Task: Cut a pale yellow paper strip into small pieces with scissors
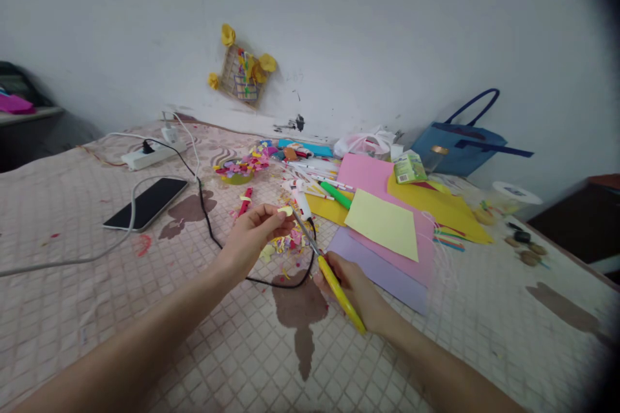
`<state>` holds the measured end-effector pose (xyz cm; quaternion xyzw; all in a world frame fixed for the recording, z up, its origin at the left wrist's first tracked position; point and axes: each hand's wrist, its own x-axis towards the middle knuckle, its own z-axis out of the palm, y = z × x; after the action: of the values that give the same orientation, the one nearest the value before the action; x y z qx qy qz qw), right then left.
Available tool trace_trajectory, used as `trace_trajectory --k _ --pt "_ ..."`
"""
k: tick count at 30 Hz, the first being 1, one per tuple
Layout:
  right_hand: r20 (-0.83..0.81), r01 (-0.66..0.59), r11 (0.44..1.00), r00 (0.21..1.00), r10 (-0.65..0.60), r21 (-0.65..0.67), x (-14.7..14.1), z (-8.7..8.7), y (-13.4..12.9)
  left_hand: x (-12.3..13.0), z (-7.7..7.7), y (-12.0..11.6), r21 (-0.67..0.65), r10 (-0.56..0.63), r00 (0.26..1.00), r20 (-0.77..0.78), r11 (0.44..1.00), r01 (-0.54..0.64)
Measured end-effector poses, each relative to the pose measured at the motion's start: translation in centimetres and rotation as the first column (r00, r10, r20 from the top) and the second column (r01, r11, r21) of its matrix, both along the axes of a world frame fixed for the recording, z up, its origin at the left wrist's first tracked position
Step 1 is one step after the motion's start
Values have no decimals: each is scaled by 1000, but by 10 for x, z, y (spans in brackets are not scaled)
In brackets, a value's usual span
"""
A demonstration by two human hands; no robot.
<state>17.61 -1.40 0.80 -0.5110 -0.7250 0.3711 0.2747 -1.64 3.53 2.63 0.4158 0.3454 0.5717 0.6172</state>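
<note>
Between thumb and fingers, my left hand (259, 229) pinches a small pale-yellow paper piece (285, 211). My right hand (351, 287) grips scissors with yellow handles (343, 297). Their blades point up and left, with the tips close beside the paper piece; whether they touch it I cannot tell. Under the hands lies a scatter of coloured paper scraps (293, 240). A white glue gun (301, 200) rests just beyond the blades, its black cord looping below my hands. To the right, a pale-yellow sheet (382, 222) overlaps pink and lilac sheets (375, 268).
At left are a phone (148, 204) and a power strip (154, 156) with trailing cables. A pile of paper cutouts (245, 164), a green marker (335, 195) and yellow sheets (438, 206) lie farther back. A blue bag (460, 147) stands by the wall, a lidded tub (508, 200) at right.
</note>
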Motion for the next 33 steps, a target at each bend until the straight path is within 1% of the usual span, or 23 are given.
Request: trace_trajectory --k 10,19,25,33 --pt "18 -20 1000 1000 20 3 2 -9 4 -2 0 3 -8 28 999 23 1000 -28" --pt "48 -48 999 998 48 9 1 -1 0 -4 3 5 4 41 999 17 999 -41" --pt "37 -53 998 998 54 -13 1 -2 1 -6 1 8 17 50 998 23 999 -51" --pt "56 -57 998 997 58 -7 1 -2 1 -7 3 8 27 50 998 28 998 -51"
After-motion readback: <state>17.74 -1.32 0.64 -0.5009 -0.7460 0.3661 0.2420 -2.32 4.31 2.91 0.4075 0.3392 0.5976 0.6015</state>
